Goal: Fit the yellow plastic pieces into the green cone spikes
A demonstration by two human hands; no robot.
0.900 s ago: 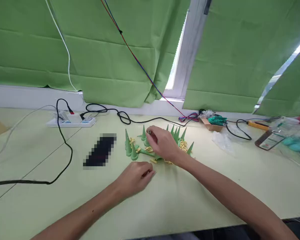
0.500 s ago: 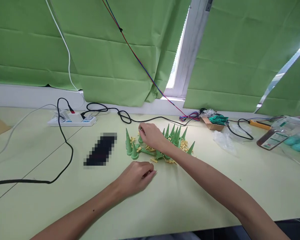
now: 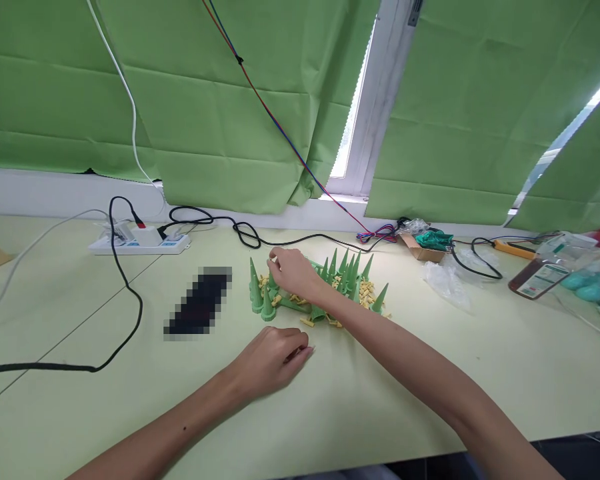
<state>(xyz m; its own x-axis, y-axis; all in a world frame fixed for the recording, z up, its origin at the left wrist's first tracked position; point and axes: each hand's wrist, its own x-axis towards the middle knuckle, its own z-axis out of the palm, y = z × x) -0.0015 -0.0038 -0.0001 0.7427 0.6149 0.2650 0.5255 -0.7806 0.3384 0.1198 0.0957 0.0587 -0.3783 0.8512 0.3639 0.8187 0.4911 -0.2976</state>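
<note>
My right hand [image 3: 295,272] reaches over a cluster of small green plastic cones [image 3: 350,275]. Its fingers are pinched at the tip of one green cone [image 3: 271,281], which stands on the left side of the cluster. Beside that cone, two more upright ones, including the front green cone [image 3: 267,307], stand close together. Small yellow pieces [image 3: 367,293] lie scattered among the cones, partly hidden by my right forearm. Nearer to me, my left hand [image 3: 280,353] rests on the table with curled fingers; whatever they hold, if anything, is hidden.
A pixelated dark object [image 3: 200,303] lies left of the cones. Behind it are a white power strip [image 3: 140,245] and a black cable [image 3: 137,313]. To the right are a small cardboard box [image 3: 423,250], clear plastic wrap [image 3: 447,283] and a bottle of brown liquid [image 3: 540,277].
My right hand has shifted slightly left and down, to a green cone beside the left-hand ones. My left hand stays in place.
</note>
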